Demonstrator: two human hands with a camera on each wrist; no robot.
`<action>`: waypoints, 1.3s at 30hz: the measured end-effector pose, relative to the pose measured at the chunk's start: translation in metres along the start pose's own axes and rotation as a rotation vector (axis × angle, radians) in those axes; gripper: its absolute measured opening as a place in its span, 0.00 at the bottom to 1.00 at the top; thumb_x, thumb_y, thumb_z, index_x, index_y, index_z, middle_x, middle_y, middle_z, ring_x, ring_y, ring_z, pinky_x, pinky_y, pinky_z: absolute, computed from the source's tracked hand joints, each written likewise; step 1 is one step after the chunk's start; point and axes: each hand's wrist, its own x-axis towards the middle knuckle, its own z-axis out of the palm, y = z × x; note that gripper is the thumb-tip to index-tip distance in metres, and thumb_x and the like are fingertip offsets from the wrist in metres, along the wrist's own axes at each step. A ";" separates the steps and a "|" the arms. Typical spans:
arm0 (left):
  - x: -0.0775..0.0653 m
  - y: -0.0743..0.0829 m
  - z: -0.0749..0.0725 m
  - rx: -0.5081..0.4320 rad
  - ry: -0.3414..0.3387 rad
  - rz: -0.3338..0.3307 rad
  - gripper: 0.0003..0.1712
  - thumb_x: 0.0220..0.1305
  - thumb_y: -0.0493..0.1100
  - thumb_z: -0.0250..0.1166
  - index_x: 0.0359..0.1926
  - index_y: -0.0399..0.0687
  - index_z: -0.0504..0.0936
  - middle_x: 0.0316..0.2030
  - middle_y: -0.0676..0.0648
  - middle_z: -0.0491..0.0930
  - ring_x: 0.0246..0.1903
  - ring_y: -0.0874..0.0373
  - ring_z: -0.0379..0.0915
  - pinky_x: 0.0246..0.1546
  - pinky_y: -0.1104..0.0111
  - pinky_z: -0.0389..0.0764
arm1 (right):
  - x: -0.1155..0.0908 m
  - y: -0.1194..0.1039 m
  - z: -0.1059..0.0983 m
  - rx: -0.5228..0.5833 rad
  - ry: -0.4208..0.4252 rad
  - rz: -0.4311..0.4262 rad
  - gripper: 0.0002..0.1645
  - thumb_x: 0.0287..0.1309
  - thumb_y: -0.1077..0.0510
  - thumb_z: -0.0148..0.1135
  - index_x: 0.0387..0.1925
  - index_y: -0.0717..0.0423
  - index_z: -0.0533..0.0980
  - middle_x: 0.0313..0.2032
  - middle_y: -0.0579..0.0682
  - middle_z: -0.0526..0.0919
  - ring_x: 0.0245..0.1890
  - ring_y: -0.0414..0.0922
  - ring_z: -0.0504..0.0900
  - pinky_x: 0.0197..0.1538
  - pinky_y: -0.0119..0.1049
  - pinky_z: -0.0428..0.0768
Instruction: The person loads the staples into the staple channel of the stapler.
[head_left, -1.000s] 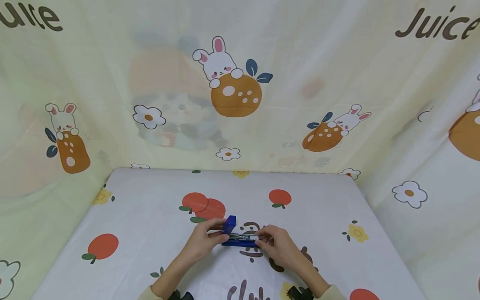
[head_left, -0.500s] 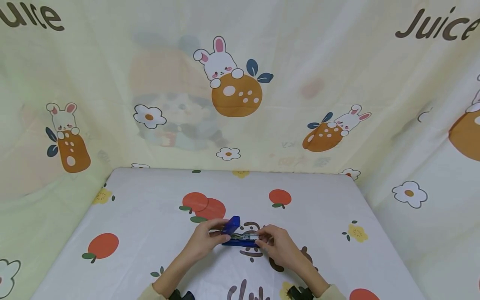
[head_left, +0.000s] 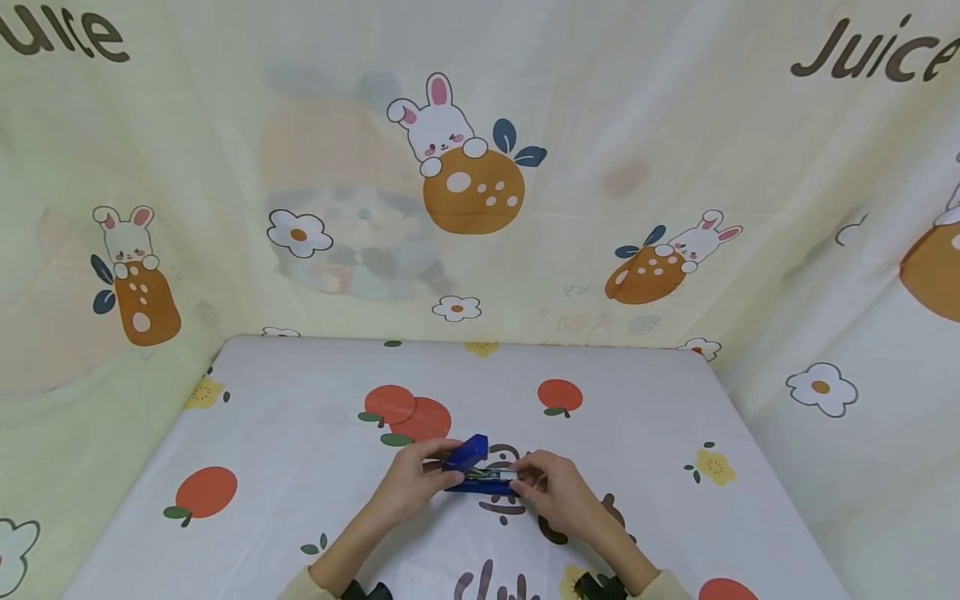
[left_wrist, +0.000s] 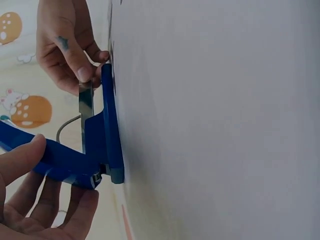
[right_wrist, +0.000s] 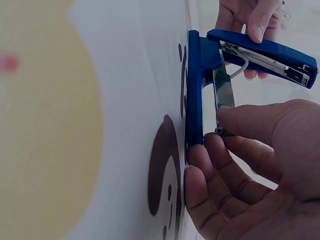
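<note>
A blue stapler stands on the tablecloth with its top arm [head_left: 469, 451] swung up from its base [right_wrist: 194, 95]. Between them the metal staple magazine [right_wrist: 224, 89] lies bare, and a curved wire links it to the raised arm. My left hand [head_left: 407, 485] grips that arm near the hinge end, thumb on one side and fingers on the other in the left wrist view. At the opposite end my right hand [head_left: 553, 493] pinches the tip of the magazine between thumb and forefinger. Its other fingers [right_wrist: 196, 182] rest low by the end of the base.
A white tablecloth [head_left: 285, 417] printed with fruit and flowers covers the table. Pale curtains [head_left: 525, 283] with rabbit prints rise along the back and both sides. Dark straps [head_left: 602, 587] sit near the sleeves at the bottom edge.
The stapler's top arm has tipped down toward the right, from nearly upright to a lower slant, with my left hand moving slightly along. My right hand and the base have stayed put.
</note>
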 end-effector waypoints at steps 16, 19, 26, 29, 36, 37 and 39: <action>0.003 0.000 0.004 0.051 -0.010 0.028 0.23 0.66 0.35 0.73 0.62 0.44 0.85 0.56 0.41 0.87 0.57 0.47 0.82 0.63 0.50 0.85 | -0.001 0.000 0.000 0.018 -0.001 0.010 0.11 0.65 0.60 0.73 0.48 0.56 0.86 0.36 0.43 0.84 0.34 0.33 0.76 0.37 0.25 0.80; 0.004 0.001 0.006 0.063 -0.012 0.029 0.22 0.66 0.35 0.73 0.61 0.44 0.85 0.56 0.41 0.87 0.57 0.47 0.83 0.63 0.50 0.85 | -0.001 0.001 0.000 0.019 -0.002 0.009 0.10 0.65 0.60 0.73 0.48 0.56 0.86 0.35 0.43 0.84 0.34 0.33 0.76 0.37 0.25 0.80; 0.003 0.002 0.007 0.097 -0.015 0.033 0.22 0.67 0.36 0.73 0.62 0.45 0.85 0.57 0.42 0.88 0.58 0.46 0.83 0.64 0.49 0.84 | -0.001 0.001 0.000 0.022 -0.004 0.002 0.10 0.66 0.60 0.73 0.48 0.56 0.85 0.36 0.43 0.84 0.35 0.33 0.77 0.37 0.25 0.81; 0.003 0.002 0.007 0.106 -0.019 0.039 0.22 0.67 0.37 0.73 0.62 0.46 0.85 0.57 0.42 0.88 0.59 0.45 0.83 0.64 0.49 0.84 | -0.001 0.001 0.000 0.024 -0.005 0.005 0.10 0.66 0.60 0.73 0.48 0.56 0.85 0.36 0.43 0.84 0.35 0.33 0.77 0.37 0.25 0.81; 0.003 0.003 0.008 0.116 -0.023 0.037 0.22 0.67 0.37 0.73 0.62 0.47 0.86 0.57 0.42 0.88 0.59 0.44 0.84 0.62 0.49 0.86 | 0.000 0.004 0.001 0.021 0.004 -0.039 0.09 0.65 0.61 0.73 0.46 0.54 0.86 0.35 0.42 0.85 0.34 0.31 0.78 0.37 0.26 0.82; 0.003 0.004 0.008 0.117 -0.024 0.037 0.22 0.67 0.37 0.73 0.62 0.47 0.86 0.57 0.42 0.88 0.59 0.44 0.84 0.62 0.49 0.86 | 0.000 0.004 0.002 0.020 0.006 -0.048 0.09 0.65 0.61 0.73 0.46 0.54 0.86 0.35 0.42 0.85 0.34 0.31 0.78 0.37 0.26 0.82; 0.003 0.005 0.009 0.119 -0.025 0.035 0.22 0.67 0.37 0.73 0.62 0.46 0.86 0.58 0.42 0.88 0.59 0.43 0.84 0.61 0.48 0.86 | 0.000 0.006 0.002 0.020 0.008 -0.059 0.09 0.65 0.61 0.73 0.46 0.54 0.86 0.35 0.42 0.85 0.34 0.30 0.78 0.37 0.26 0.82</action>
